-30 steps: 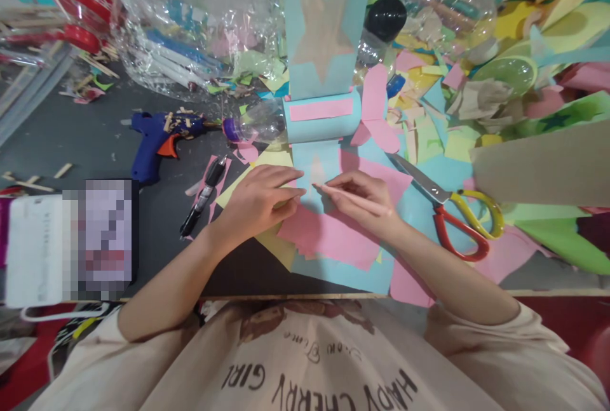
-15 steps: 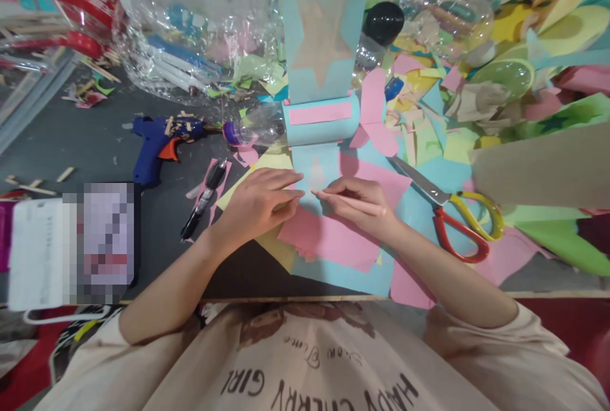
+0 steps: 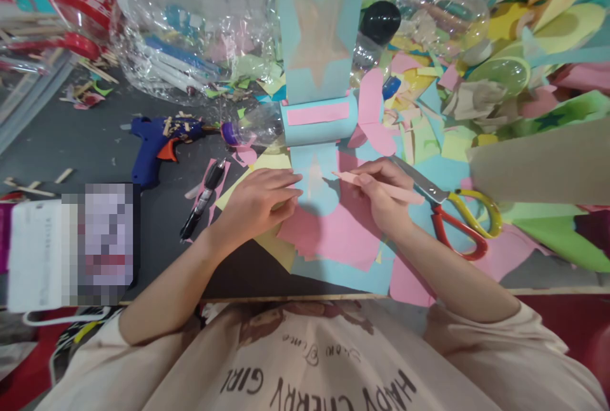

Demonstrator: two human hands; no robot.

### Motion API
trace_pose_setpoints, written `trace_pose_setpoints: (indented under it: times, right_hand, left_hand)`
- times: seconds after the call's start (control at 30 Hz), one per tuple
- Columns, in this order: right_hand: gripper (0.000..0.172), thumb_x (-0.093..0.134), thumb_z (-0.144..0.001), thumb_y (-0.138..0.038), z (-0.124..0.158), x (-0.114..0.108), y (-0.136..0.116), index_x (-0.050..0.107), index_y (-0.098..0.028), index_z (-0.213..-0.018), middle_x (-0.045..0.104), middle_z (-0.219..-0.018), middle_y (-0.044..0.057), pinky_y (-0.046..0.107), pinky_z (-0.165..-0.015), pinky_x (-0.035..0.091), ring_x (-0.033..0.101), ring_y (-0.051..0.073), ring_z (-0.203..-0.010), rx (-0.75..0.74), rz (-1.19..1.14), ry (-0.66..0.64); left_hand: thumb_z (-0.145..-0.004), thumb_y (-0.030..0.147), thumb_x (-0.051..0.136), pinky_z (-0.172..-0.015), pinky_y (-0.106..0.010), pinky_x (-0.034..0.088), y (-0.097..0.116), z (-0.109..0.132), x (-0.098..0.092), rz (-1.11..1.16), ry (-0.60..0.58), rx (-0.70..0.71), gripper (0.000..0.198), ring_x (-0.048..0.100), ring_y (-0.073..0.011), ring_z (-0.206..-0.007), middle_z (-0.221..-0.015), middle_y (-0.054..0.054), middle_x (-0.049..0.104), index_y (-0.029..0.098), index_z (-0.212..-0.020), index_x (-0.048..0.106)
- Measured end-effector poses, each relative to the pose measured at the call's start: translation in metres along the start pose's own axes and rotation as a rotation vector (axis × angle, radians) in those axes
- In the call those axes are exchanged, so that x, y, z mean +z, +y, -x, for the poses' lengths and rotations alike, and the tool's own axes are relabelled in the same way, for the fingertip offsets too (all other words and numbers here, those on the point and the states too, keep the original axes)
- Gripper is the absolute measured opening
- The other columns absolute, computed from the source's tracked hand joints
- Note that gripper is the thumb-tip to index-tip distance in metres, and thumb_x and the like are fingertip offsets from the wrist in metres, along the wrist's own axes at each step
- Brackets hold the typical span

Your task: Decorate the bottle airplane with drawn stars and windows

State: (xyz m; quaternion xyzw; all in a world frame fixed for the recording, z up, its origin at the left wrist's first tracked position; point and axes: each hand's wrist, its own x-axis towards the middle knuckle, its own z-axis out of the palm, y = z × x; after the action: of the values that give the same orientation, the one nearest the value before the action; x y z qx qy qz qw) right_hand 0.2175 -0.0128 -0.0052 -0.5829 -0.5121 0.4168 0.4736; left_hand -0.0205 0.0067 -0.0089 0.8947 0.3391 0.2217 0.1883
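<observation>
A pale pink pen point(image 3: 399, 193) is gripped in my right hand point(image 3: 388, 198), its tip lifted to the right of a small peach-coloured patch point(image 3: 314, 183). That patch sits on the light blue paper strip point(image 3: 324, 160) in front of me. My left hand point(image 3: 262, 201) rests at the strip's left edge, fingers stretched out and holding nothing. Above, the strip meets a clear bottle point(image 3: 260, 124) wrapped in a light blue paper band point(image 3: 319, 134) with a pink stripe. Beyond it stands a light blue panel point(image 3: 295, 68) bearing a peach star point(image 3: 318, 36).
Scissors point(image 3: 436, 192) with red and yellow handles lie right of my right hand. To the left are a blue glue gun point(image 3: 150, 150), a black pen point(image 3: 204, 198) and a phone point(image 3: 109, 239). Plastic bags point(image 3: 190, 17) and paper scraps point(image 3: 429, 144) crowd the back and right.
My right hand has moved right with the pink pen, off the peach patch, uncovering the strip's rounded lower end. My left hand has stayed in place.
</observation>
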Motion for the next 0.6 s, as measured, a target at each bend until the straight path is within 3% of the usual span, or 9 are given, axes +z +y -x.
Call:
trace_pose_setpoints:
  times: [0.27,0.47,0.6]
  right_hand:
    - [0.020,0.067,-0.081,-0.043,0.0006,0.0004,0.0044,0.065,-0.025,-0.076,0.064,-0.065,0.000,0.031,-0.050,0.045,0.054,0.014,-0.053,-0.018,-0.030,-0.036]
    - [0.021,0.068,-0.079,-0.041,0.0006,0.0010,-0.0015,0.068,-0.021,-0.074,0.070,-0.068,0.002,0.028,-0.053,0.046,0.060,0.014,-0.059,0.024,0.045,-0.330]
    - [0.019,0.067,-0.081,-0.037,0.0017,0.0004,-0.0008,0.069,-0.020,-0.074,0.070,-0.066,0.001,0.026,-0.052,0.045,0.060,0.013,-0.058,0.033,0.063,-0.386]
  left_hand:
    - [-0.095,0.021,0.049,-0.089,-0.038,0.057,0.0010,0.0000,0.0011,0.001,0.023,0.029,0.022,0.069,-0.0224,-0.107,-0.103,-0.009,0.075,0.018,-0.094,0.072]
    - [-0.096,0.022,0.049,-0.088,-0.038,0.056,0.0024,-0.0004,0.0001,-0.010,0.003,0.021,0.023,0.068,-0.0214,-0.103,-0.103,-0.009,0.072,0.020,-0.097,0.072]
    - [-0.096,0.021,0.049,-0.086,-0.039,0.056,0.0022,-0.0013,0.0001,0.000,0.013,0.039,0.023,0.068,-0.0221,-0.102,-0.100,-0.010,0.071,0.018,-0.096,0.072]
